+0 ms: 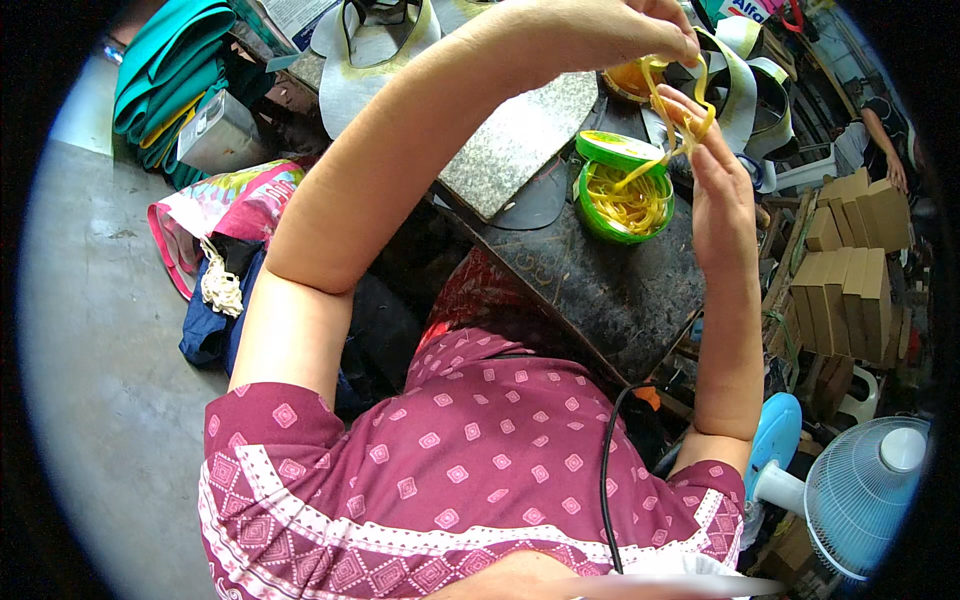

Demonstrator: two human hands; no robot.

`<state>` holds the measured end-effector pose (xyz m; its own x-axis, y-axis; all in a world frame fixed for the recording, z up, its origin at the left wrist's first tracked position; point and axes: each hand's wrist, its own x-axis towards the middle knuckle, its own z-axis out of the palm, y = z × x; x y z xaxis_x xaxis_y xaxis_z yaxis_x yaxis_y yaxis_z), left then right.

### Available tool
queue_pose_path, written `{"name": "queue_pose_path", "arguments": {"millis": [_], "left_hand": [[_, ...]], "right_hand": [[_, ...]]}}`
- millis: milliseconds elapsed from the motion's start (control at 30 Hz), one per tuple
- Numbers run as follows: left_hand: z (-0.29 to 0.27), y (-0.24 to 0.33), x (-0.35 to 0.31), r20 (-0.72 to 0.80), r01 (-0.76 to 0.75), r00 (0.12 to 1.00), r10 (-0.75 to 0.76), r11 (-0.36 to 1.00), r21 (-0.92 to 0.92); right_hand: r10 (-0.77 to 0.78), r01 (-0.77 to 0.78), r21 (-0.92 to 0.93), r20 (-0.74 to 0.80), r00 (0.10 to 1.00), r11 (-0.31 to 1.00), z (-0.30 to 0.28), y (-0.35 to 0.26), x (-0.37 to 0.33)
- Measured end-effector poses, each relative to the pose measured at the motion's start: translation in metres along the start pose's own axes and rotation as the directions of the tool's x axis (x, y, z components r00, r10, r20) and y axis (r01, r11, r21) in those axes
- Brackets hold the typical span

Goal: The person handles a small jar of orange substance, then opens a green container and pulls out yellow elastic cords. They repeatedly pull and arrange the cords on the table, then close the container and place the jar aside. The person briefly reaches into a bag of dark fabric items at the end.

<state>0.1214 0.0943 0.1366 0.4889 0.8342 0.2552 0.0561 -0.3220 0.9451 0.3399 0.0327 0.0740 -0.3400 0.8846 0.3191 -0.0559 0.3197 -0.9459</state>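
Observation:
My left hand (635, 30) is raised over the far side of the dark table, thumb and fingers closed in a pinch on looped yellow rubber bands (708, 95). These bands run down to my right hand (715, 165), where they pass among its fingers and thumb. The right fingers point up and are partly stretched out, with the bands held between them. Left of the right hand stands a round green tub (610, 232), full of more yellow bands (625, 205). Its green lid (625, 150) leans at the far rim. One strand reaches from the tub toward my right hand.
A speckled grey board (520, 145) lies on the dark table (640, 295). Grey-white strap-like pieces (740, 85) sit beyond my hands. Cardboard boxes (845, 290) and a fan (865, 490) stand right. Folded green cloth (170, 75) is at left. Another person (880, 135) is far right.

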Motion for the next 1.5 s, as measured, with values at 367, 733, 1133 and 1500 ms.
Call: {"name": "queue_pose_path", "arguments": {"millis": [367, 733, 1133, 1500], "left_hand": [[-0.03, -0.014, 0.001, -0.211, -0.013, 0.977, 0.015, 1.0, 0.012], [-0.012, 0.018, -0.015, 0.058, -0.02, 0.998, 0.013, 0.991, 0.131], [-0.056, 0.001, -0.011, -0.186, -0.023, 0.981, 0.052, 0.988, 0.155], [-0.024, 0.015, -0.002, 0.003, 0.014, 1.0, -0.015, 0.966, 0.257]], "right_hand": [[-0.258, 0.217, -0.561, 0.007, 0.966, 0.799, -0.011, 0.03, -0.037], [-0.227, 0.181, -0.705, 0.029, 0.973, 0.686, -0.023, 0.015, -0.029], [-0.251, 0.273, -0.962, 0.263, 0.932, 0.008, -0.009, 0.043, -0.088], [-0.339, 0.328, -0.673, 0.12, 0.933, 0.663, -0.031, -0.001, -0.03]]}}
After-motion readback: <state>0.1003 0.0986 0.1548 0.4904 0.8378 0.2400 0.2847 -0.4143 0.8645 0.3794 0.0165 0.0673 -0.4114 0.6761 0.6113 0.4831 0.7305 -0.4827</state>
